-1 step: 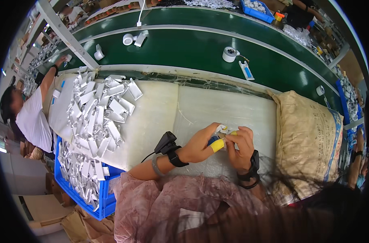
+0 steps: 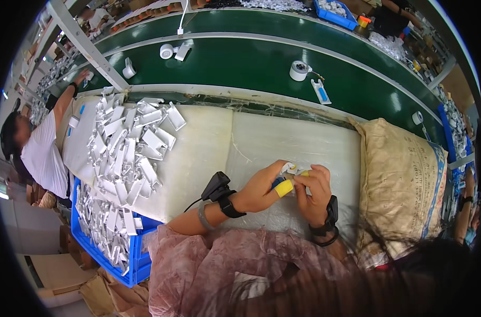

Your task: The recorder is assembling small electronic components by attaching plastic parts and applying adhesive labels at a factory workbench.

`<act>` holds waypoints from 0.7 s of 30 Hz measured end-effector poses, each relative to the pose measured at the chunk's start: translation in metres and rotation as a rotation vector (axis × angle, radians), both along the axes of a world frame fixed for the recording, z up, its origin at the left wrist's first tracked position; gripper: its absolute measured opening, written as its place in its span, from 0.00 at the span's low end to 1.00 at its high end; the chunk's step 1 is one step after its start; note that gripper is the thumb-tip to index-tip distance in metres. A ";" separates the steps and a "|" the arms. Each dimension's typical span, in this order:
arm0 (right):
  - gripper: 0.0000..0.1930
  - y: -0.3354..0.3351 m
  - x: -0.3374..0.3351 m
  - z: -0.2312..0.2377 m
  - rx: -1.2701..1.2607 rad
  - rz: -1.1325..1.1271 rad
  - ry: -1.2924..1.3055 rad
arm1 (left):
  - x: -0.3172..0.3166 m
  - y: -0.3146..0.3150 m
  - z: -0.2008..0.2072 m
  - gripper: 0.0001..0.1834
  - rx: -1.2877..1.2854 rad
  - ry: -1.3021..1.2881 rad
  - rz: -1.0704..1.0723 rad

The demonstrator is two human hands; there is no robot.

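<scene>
Over the front of the pale covered table, my left hand (image 2: 259, 189) is closed around a small white plastic part (image 2: 287, 168). Yellow wrap covers its thumb, and a bit of blue shows beside that thumb. My right hand (image 2: 315, 191) meets it from the right, thumb and fingertips pinched together at the part. What exactly those fingertips grip is too small to make out. Both wrists wear dark straps with black devices. To the left lies a loose heap of white plastic brackets (image 2: 127, 150), apart from my hands.
A blue crate (image 2: 137, 267) full of similar brackets stands at the table's left front. On the right rests a large tan sack (image 2: 401, 179). Beyond the table runs a green conveyor belt (image 2: 240, 63) carrying a round white device (image 2: 299, 71). A co-worker (image 2: 45, 153) reaches toward the belt at left.
My hands hold the same place and grip. The co-worker's reaching arm at the left has shifted very slightly.
</scene>
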State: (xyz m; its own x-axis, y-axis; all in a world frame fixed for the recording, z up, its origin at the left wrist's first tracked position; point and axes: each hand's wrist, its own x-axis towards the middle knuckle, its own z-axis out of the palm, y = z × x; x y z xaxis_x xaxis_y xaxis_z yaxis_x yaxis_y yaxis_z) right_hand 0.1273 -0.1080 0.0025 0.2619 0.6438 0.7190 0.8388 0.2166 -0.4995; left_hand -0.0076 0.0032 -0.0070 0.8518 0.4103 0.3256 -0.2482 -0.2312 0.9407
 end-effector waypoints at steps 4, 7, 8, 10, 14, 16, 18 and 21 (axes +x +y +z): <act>0.09 -0.002 0.002 0.000 -0.008 0.003 -0.014 | 0.002 0.000 -0.002 0.17 0.070 0.073 0.042; 0.12 -0.005 0.004 0.000 -0.073 0.040 -0.016 | 0.000 0.000 0.005 0.17 0.041 0.133 0.031; 0.12 -0.005 0.003 0.000 -0.068 0.037 -0.014 | 0.000 0.000 0.001 0.17 0.040 0.134 0.034; 0.12 -0.004 0.002 0.001 -0.065 0.035 -0.011 | 0.004 0.000 -0.004 0.16 0.139 0.033 0.106; 0.10 -0.001 0.000 0.000 -0.050 0.017 -0.017 | 0.000 -0.002 0.001 0.14 0.017 0.165 0.063; 0.10 -0.001 0.000 -0.002 -0.023 0.006 -0.022 | 0.002 -0.003 -0.007 0.12 0.137 0.088 0.150; 0.10 -0.003 -0.001 -0.004 -0.048 0.066 -0.020 | 0.000 -0.002 -0.008 0.11 0.109 0.097 0.128; 0.09 -0.003 -0.001 -0.007 -0.031 0.032 -0.008 | 0.001 -0.002 0.005 0.10 0.019 0.182 0.080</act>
